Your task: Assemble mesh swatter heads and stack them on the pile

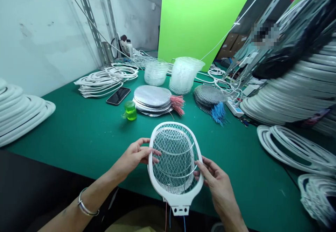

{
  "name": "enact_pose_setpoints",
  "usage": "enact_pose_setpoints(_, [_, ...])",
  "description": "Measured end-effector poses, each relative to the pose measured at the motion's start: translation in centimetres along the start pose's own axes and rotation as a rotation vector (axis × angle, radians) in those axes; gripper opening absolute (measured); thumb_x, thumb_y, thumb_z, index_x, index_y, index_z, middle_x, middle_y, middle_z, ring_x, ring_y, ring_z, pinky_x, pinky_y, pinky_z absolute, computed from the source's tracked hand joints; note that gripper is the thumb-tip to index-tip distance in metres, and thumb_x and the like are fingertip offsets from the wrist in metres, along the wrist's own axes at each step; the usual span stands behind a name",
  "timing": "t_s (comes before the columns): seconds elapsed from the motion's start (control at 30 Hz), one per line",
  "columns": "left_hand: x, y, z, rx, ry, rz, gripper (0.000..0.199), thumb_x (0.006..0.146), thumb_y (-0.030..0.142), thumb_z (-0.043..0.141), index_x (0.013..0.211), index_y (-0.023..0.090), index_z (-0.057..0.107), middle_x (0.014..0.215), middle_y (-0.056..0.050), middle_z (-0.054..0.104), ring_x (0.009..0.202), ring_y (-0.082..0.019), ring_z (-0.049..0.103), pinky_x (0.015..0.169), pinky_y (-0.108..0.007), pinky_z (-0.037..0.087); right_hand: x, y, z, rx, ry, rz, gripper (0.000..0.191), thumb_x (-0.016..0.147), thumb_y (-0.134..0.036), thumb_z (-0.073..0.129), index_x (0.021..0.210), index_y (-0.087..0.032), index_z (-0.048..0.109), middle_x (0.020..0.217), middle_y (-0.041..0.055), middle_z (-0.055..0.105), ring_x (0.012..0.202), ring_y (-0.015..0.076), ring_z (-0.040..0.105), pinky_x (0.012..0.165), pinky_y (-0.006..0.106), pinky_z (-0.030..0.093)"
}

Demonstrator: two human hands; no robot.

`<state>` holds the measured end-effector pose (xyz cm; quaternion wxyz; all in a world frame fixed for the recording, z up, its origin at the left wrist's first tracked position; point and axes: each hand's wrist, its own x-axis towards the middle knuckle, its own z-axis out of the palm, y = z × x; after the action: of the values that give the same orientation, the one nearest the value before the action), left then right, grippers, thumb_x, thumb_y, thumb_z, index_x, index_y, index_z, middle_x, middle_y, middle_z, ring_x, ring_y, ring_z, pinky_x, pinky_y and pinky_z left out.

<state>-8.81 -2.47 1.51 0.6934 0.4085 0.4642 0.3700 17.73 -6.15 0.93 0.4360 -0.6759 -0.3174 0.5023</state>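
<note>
A white mosquito swatter head (pixel 176 197), an oval frame with metal mesh and thin cross ribs inside, is held tilted at the table's front edge. My left hand (pixel 138 154) grips its left rim, fingertips showing through the mesh. On the opposite rim, my right hand (pixel 214 176) is closed with the thumb in front and fingers partly hidden behind. Red and blue wires hang below the frame's socket end. Beyond it lie a stack of silvery mesh sheets (pixel 152 97) with red wires and a darker mesh stack (pixel 209 97) with blue wires.
A green tape roll (pixel 130 110) and a phone (pixel 118 96) lie left of the mesh. White frames are piled at far left (pixel 21 114), back left (pixel 107 79) and right (pixel 296 84). Two translucent ring stacks (pixel 183 76) stand before a bright green board (pixel 202 21). A power strip (pixel 234 106) lies right.
</note>
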Motion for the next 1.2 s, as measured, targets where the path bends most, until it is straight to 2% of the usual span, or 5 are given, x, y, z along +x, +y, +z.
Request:
enact_pose_setpoints(0.2, [1.2,-1.5,0.1,0.17,0.266,0.054,0.039,0.078,0.05,0.067,0.09,0.012,0.063,0.087,-0.008,0.07,0.073,-0.016,0.065,0.066,-0.025,0.053,0.5,1.0,0.0,0.006,0.003,0.037,0.058,0.057,-0.053,0.082,0.1,-0.016,0.071,0.088,0.0064,0.073,0.073,0.0227,0.068,0.061,0.03,0.058])
enact_pose_setpoints(0.47, [3.0,-2.5,0.2,0.182,0.417,0.059,0.041,0.07,0.043,0.071,0.092,0.01,0.066,0.076,-0.007,0.07,0.063,-0.015,0.062,0.057,-0.024,0.05,1.8,1.7,-0.1,0.027,0.002,0.021,0.055,0.058,-0.05,0.084,0.099,-0.015,0.071,0.076,0.0041,0.074,0.069,0.0185,0.068,0.059,0.025,0.055])
enact_pose_setpoints(0.67, [2.9,-3.5,-0.2,0.419,0.469,0.09,0.036,0.078,0.045,0.065,0.094,0.015,0.072,0.085,-0.007,0.074,0.072,-0.02,0.068,0.062,-0.027,0.054,2.0,2.7,-0.3,-0.124,0.008,-0.033,0.054,0.065,-0.055,0.077,0.102,-0.016,0.071,0.096,0.0091,0.074,0.077,0.0219,0.068,0.066,0.032,0.057])
enact_pose_setpoints(0.9, [3.0,-3.2,-0.2,0.574,0.484,0.067,0.028,0.081,0.042,0.063,0.093,0.019,0.074,0.092,-0.006,0.075,0.083,-0.022,0.07,0.069,-0.028,0.055,1.9,3.2,-0.7,-0.43,0.085,-0.129,0.051,0.072,-0.061,0.067,0.104,-0.021,0.072,0.101,0.01,0.073,0.086,0.0276,0.067,0.072,0.038,0.054])
enact_pose_setpoints(1.2, [2.5,-1.5,1.2,0.832,0.544,0.052,0.019,0.085,0.035,0.06,0.09,0.024,0.075,0.094,-0.001,0.076,0.085,-0.02,0.07,0.071,-0.027,0.051,1.1,2.2,-0.2,-0.725,0.168,-0.17,0.046,0.077,-0.063,0.056,0.103,-0.028,0.073,0.106,0.004,0.071,0.077,0.0224,0.065,0.07,0.036,0.047])
